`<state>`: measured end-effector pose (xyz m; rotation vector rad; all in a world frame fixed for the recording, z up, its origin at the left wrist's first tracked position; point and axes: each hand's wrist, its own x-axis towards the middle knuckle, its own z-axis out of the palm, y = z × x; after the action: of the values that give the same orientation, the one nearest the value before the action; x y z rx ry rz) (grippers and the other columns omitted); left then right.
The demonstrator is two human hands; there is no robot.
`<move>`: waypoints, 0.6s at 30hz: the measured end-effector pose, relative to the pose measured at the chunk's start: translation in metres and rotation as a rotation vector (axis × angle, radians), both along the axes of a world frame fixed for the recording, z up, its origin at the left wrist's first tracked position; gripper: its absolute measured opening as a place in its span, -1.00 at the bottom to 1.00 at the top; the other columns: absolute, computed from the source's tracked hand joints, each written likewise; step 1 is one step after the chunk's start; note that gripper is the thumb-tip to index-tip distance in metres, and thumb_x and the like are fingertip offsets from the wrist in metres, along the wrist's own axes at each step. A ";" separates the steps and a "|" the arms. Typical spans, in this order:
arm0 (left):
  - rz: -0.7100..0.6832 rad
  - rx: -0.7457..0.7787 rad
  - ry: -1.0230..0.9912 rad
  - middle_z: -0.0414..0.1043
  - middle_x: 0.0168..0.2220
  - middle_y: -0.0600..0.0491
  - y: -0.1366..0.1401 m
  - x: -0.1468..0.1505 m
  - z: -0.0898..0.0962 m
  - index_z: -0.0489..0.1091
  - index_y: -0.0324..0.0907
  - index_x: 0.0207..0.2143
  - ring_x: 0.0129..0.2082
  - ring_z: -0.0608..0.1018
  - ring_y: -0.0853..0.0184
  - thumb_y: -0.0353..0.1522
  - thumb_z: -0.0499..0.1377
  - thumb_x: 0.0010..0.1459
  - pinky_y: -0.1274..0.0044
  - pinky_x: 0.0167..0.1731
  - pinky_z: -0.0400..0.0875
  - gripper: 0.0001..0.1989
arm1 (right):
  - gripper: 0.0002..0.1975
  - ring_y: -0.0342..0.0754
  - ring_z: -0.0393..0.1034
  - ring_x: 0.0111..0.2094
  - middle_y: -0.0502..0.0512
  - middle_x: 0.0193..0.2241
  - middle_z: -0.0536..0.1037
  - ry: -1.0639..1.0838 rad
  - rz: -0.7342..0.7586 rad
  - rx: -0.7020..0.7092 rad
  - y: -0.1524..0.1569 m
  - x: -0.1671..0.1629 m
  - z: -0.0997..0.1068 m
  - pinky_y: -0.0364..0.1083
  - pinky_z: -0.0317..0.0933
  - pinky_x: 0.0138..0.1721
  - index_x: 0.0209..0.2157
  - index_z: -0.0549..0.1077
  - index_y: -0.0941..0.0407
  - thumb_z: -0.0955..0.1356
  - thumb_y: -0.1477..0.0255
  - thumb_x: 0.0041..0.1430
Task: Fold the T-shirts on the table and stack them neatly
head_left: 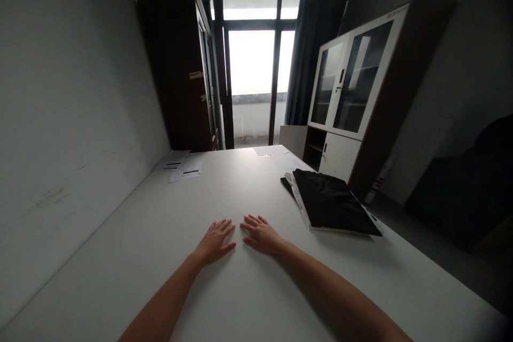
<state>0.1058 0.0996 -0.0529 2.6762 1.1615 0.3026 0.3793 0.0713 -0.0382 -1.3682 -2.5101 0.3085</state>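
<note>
Both hands rest palm down on a white table [136, 256], side by side with a small gap between the fingertips. My left hand [215, 242] lies flat, its fingers apart and nothing in it. Just to its right, my right hand [261, 235] is also flat, with fingers spread and holding nothing. A stack of black fabric [332, 197] with a whitish layer under its top sheet lies on the table to the right of my right hand, apart from it. What the fabric is I cannot tell.
Printed papers [184, 167] lie at the table's far left by the wall; more sheets [280, 157] are at the far right corner. A dark cabinet [176, 75] stands back left. On the right is a glass-door cabinet [347, 141], one lower door [294, 140] swung out.
</note>
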 end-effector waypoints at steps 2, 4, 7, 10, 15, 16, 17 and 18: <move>0.001 0.006 0.000 -0.05 0.47 -0.01 -0.001 0.000 0.001 0.12 0.02 0.42 0.46 0.04 0.11 -0.01 0.09 0.34 0.13 0.41 -0.14 -0.33 | -0.35 0.15 -0.07 0.44 0.17 0.42 0.10 -0.001 -0.001 0.000 0.000 0.000 -0.001 0.24 -0.20 0.40 0.38 0.23 -0.06 0.26 0.03 0.35; 0.001 0.012 0.004 -0.05 0.47 -0.01 -0.001 0.000 0.002 0.12 0.01 0.42 0.46 0.04 0.10 0.00 0.08 0.35 0.14 0.41 -0.15 -0.33 | -0.35 0.15 -0.06 0.44 0.17 0.42 0.11 -0.002 -0.004 -0.002 0.001 -0.001 -0.001 0.24 -0.21 0.40 0.38 0.23 -0.05 0.27 0.04 0.35; 0.000 0.013 0.010 -0.04 0.47 -0.01 0.000 -0.001 0.001 0.12 0.01 0.42 0.46 0.04 0.11 0.01 0.07 0.36 0.14 0.41 -0.15 -0.33 | -0.35 0.16 -0.05 0.43 0.17 0.42 0.11 0.001 -0.009 -0.005 0.001 -0.001 -0.001 0.24 -0.20 0.40 0.38 0.24 -0.05 0.28 0.04 0.35; -0.005 0.018 0.004 -0.04 0.47 -0.01 0.000 -0.002 -0.001 0.11 0.02 0.42 0.46 0.03 0.11 0.01 0.06 0.36 0.14 0.41 -0.15 -0.33 | -0.35 0.17 -0.06 0.43 0.17 0.42 0.11 0.005 -0.003 -0.006 0.001 -0.002 0.000 0.24 -0.20 0.40 0.38 0.24 -0.05 0.28 0.03 0.35; -0.003 0.021 -0.003 -0.05 0.48 -0.01 0.001 -0.002 -0.003 0.12 0.02 0.42 0.47 0.02 0.11 0.02 0.07 0.35 0.14 0.41 -0.15 -0.33 | -0.35 0.15 -0.06 0.44 0.17 0.42 0.10 0.000 -0.005 -0.001 0.000 -0.001 0.000 0.23 -0.22 0.41 0.38 0.23 -0.05 0.26 0.02 0.36; -0.004 0.021 -0.004 -0.05 0.48 0.00 0.001 -0.002 -0.004 0.11 0.03 0.42 0.47 0.03 0.11 0.02 0.07 0.35 0.14 0.41 -0.15 -0.33 | -0.35 0.15 -0.06 0.44 0.17 0.42 0.10 0.000 -0.004 0.000 0.000 -0.001 0.000 0.23 -0.22 0.41 0.38 0.23 -0.05 0.26 0.02 0.35; -0.005 0.020 -0.004 -0.05 0.48 0.00 0.001 -0.002 -0.004 0.11 0.03 0.42 0.46 0.03 0.11 0.02 0.07 0.35 0.14 0.41 -0.15 -0.33 | -0.35 0.15 -0.06 0.44 0.17 0.42 0.11 0.002 -0.003 0.001 0.000 -0.001 0.000 0.23 -0.22 0.41 0.38 0.23 -0.05 0.26 0.02 0.35; -0.006 0.020 -0.005 -0.06 0.48 0.00 0.002 -0.002 -0.004 0.11 0.03 0.42 0.46 0.03 0.11 0.01 0.07 0.35 0.14 0.41 -0.15 -0.33 | -0.35 0.15 -0.06 0.44 0.17 0.42 0.11 0.002 -0.002 -0.001 0.001 -0.001 -0.001 0.23 -0.22 0.41 0.38 0.24 -0.05 0.26 0.02 0.35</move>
<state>0.1037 0.1011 -0.0567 2.6942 1.1550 0.3209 0.3787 0.0718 -0.0388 -1.3703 -2.5074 0.3100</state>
